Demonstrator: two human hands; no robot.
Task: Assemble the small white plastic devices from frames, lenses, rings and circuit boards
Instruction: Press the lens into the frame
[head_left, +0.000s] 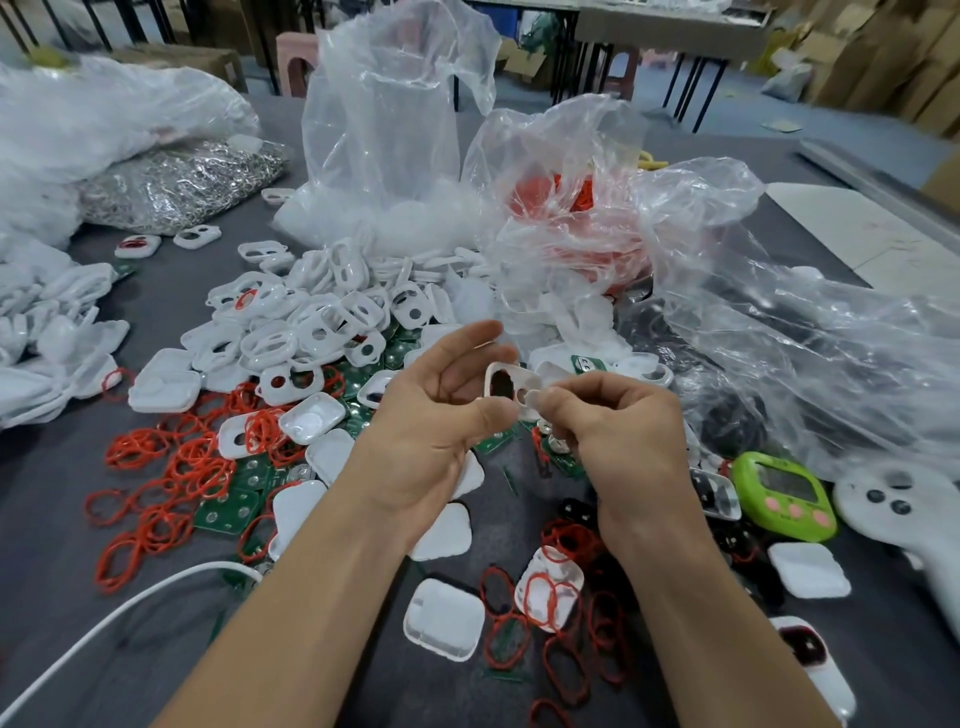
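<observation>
L hand (431, 415) pinches frame (506, 387) at thumb tip, R hand (618, 431) pinches lens (532, 399) vs its small hole; if tilted btw R fingertips (553, 397), lens may jam or drop.

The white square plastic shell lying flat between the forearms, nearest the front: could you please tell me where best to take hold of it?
Probably a grip across two opposite raised rims of the white square plastic shell, coming straight down from above: it lies flat, hollow side up, so the thin walls stand exposed.
</observation>
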